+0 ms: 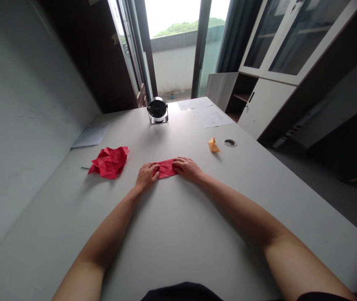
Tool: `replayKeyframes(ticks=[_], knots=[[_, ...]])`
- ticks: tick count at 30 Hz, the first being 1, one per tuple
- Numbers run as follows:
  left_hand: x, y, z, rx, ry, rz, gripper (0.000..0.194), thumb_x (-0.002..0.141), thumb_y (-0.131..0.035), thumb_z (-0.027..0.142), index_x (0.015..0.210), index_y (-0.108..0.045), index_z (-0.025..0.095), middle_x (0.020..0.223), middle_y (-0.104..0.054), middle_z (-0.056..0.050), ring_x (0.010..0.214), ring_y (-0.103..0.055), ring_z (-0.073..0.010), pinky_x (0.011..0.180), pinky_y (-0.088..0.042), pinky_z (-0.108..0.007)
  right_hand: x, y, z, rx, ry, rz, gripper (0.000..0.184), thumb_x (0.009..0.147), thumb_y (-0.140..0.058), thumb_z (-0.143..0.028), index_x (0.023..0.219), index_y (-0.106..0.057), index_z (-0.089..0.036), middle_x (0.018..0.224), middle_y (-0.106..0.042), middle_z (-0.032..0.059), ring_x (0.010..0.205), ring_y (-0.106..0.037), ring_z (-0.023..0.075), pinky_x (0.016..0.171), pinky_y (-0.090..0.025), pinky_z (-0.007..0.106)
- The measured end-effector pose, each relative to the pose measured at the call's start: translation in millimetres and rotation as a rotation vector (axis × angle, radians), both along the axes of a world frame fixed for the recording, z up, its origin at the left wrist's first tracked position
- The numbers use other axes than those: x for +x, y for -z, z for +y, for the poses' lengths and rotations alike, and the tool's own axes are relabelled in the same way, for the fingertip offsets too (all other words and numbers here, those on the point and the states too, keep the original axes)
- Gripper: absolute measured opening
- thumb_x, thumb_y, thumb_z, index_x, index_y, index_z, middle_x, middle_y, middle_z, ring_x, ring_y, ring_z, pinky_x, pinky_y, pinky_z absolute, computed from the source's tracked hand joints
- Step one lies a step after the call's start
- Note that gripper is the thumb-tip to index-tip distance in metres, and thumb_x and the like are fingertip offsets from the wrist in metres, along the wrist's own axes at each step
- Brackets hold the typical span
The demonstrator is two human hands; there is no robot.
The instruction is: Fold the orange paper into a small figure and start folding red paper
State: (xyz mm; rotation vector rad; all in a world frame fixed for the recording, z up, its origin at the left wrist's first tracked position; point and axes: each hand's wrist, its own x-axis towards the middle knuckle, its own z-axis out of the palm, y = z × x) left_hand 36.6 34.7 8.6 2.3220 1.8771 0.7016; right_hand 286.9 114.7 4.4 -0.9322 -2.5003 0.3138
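A strip of folded red paper [167, 168] lies flat on the white table, with crease lines across it. At its left end, my left hand [147, 175] grips the paper, thumb on top and fingers curled at the far edge. My right hand [187, 168] holds the opposite end in much the same way, its fingers covering that corner. Off to the left sits a larger crumpled, creased red paper piece [109, 162], with a thin dark stick poking out on its left side. A small orange folded paper piece [213, 145] rests to the right, apart from both hands.
A round black device on a silver stand [157, 110] stands at the far side of the table [178, 234]. Paper sheets [212, 116] lie at the far right, another sheet [91, 136] by the left wall. A round cable hole [230, 143] is near the right edge.
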Motion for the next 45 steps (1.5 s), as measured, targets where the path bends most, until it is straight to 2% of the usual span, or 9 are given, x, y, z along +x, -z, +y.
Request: replayKeyframes(ticks=[45], knots=[[1.7,-4.2,-1.0,-0.028,-0.007,-0.011,0.03,0.091,-0.055,0.028,0.119,-0.065,0.027,0.134,-0.06,-0.005,0.123,-0.053,-0.0259,0.111,-0.039,-0.044,0.4,-0.2,-0.1,-0.01,0.003,-0.006,0.03,0.094,-0.055,-0.03,0.121,-0.068,-0.028,0.138,-0.062,0.004,0.131,-0.052,0.0236,0.111,-0.04,0.042]])
